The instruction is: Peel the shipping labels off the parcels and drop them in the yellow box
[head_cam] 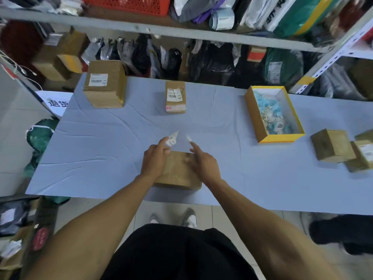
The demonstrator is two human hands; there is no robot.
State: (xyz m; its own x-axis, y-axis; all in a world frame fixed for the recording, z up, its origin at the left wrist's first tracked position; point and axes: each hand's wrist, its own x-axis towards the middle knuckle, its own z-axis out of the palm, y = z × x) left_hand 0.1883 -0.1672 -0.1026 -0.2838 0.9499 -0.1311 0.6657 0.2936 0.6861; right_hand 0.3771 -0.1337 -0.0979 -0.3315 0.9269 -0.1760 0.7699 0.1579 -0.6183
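Left hand: while it hovers over the near parcel's far left corner, the left hand [154, 158] pinches a crumpled white paper shipping label [173, 138] at its fingertips; the label stands up clear of the cardboard, folded to a point.
Right hand: the right hand [203, 163] is blurred; its forefinger points away from the body with a small white scrap [188, 138] at its tip, the other fingers hang loosely curled over the parcel's top, and whether the scrap is pinched or merely stuck there cannot be told.
Near parcel: a plain brown cardboard box [178, 174] lies under both hands at the table's near edge, its visible top bare of any label.
Table: a long surface covered with a creased pale blue-grey cloth [101, 142].
Yellow box: an open, shallow, yellow-rimmed cardboard box [282, 138] sits well to the right of the hands and farther back, with a heap of pale blue and white peeled paper inside.
Middle parcel: a small upright brown carton [175, 97], straight beyond the hands, with a white barcode label on top.
Left parcel: a larger brown carton [105, 83] at the far left corner, also with a white label.
Right parcels: a cluster of brown cartons [333, 145] near the right edge, just beside one another.
Behind: grey metal shelving [181, 33] stacked with bagged and boxed parcels.
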